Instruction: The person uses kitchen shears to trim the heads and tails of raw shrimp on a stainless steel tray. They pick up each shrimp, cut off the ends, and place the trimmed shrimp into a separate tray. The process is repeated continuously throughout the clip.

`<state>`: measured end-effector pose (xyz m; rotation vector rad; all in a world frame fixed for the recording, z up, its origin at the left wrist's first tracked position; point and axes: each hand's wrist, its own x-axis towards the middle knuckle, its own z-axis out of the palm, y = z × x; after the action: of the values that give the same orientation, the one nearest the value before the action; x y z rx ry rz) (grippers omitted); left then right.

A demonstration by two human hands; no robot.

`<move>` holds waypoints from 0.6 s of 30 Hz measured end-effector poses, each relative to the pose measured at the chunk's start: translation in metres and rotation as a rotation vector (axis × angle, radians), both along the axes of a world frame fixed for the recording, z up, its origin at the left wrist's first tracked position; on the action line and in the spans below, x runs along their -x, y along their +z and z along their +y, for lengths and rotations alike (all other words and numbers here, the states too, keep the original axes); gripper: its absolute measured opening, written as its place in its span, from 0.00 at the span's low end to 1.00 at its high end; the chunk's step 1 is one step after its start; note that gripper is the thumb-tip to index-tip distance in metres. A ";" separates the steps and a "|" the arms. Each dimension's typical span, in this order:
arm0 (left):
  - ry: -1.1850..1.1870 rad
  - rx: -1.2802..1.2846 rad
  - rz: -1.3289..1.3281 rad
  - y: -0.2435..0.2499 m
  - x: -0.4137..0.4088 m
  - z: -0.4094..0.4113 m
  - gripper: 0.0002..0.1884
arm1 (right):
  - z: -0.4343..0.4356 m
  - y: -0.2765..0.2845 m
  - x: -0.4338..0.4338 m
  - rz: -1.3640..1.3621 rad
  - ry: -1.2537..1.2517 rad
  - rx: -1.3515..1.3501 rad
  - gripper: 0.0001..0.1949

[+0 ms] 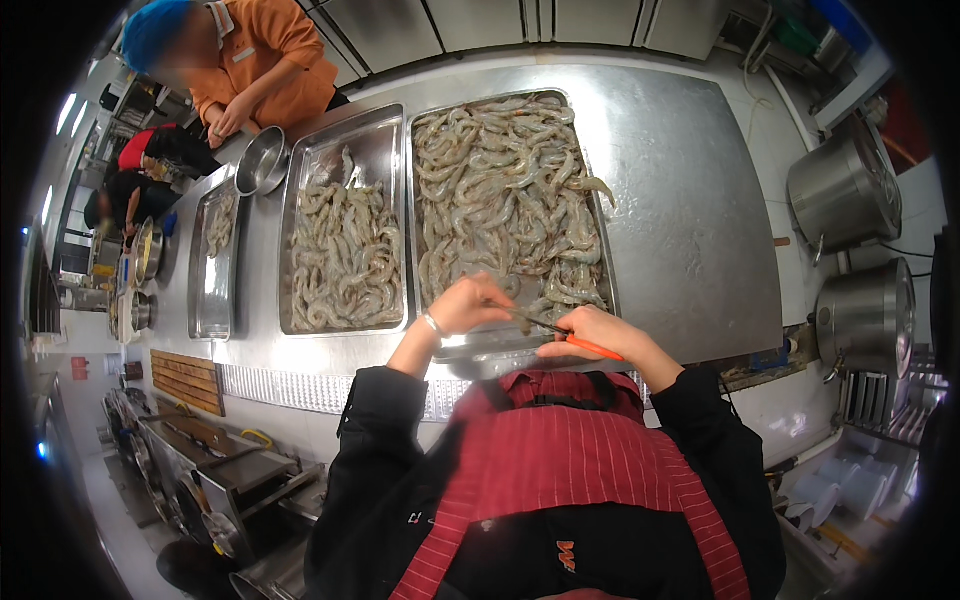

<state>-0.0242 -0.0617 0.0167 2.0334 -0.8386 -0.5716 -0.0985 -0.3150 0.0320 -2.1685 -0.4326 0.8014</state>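
Note:
My left hand (470,304) holds a raw shrimp (523,321) over the front edge of a large metal tray. In my right hand (596,334) is a pair of scissors (592,347) with orange handles. Its dark blades point left and meet the shrimp; whether they are closed through it I cannot tell. Beneath and beyond both hands, the large tray (469,346) is heaped with whole grey raw shrimp (510,187). One shrimp (592,185) hangs over its right rim. Left of it, a second metal tray (319,150) contains more shrimp (349,255).
A narrow tray (214,300) with some shrimp and a metal bowl (262,161) stand farther left on the steel table (690,202). Across the table is a co-worker (262,60) in orange. Large steel pots (844,187) stand beyond the right end. Wooden slats (187,381) lie at left.

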 end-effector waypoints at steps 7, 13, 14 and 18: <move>0.183 -0.176 -0.275 0.029 -0.004 0.059 0.07 | 0.005 -0.003 0.007 -0.055 -0.036 0.037 0.34; 0.351 -0.096 -0.465 0.042 -0.003 0.067 0.14 | 0.002 -0.005 0.009 -0.086 -0.105 -0.015 0.31; 0.321 -0.105 -0.440 0.032 -0.001 0.056 0.15 | 0.004 -0.002 0.009 -0.082 -0.164 -0.023 0.30; 0.247 -0.444 -0.254 -0.073 0.027 0.010 0.10 | -0.004 -0.018 0.010 -0.096 -0.377 -0.002 0.28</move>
<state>-0.0510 -0.0513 -0.0565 2.6129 -0.6250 -0.3867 -0.1084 -0.3185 0.0139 -2.1996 -0.0645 0.4891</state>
